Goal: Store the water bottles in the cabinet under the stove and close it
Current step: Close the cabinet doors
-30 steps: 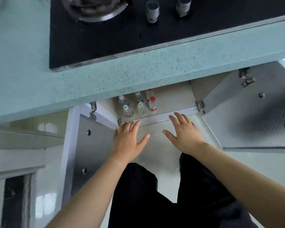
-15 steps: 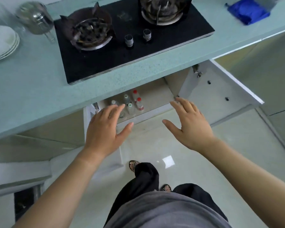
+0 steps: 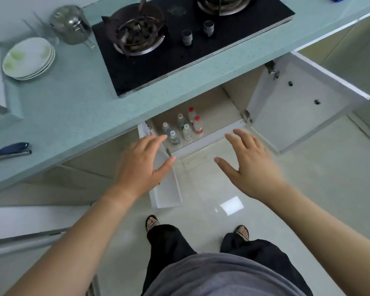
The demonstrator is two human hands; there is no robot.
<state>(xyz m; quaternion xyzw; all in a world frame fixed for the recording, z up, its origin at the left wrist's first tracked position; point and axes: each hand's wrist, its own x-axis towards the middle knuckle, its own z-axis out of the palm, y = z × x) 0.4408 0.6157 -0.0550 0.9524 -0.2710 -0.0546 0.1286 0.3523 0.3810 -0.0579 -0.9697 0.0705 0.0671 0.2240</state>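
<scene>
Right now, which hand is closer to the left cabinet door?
Left. The left hand is over the top edge of the left cabinet door; the right hand is apart, in front of the right half of the cabinet.

Light is being thrown back by the glossy, smooth floor tiles (image 3: 308, 178). A speckled, stone-like finish is being shown by the countertop (image 3: 73, 107). The stove top (image 3: 169, 60) is being seen as glossy black glass, its burner ring (image 3: 141, 51) as metal. The water bottles (image 3: 186, 132) are being seen as clear plastic, the cabinet door (image 3: 297, 116) as smooth white board, the pot (image 3: 69, 24) as shiny steel.
</scene>
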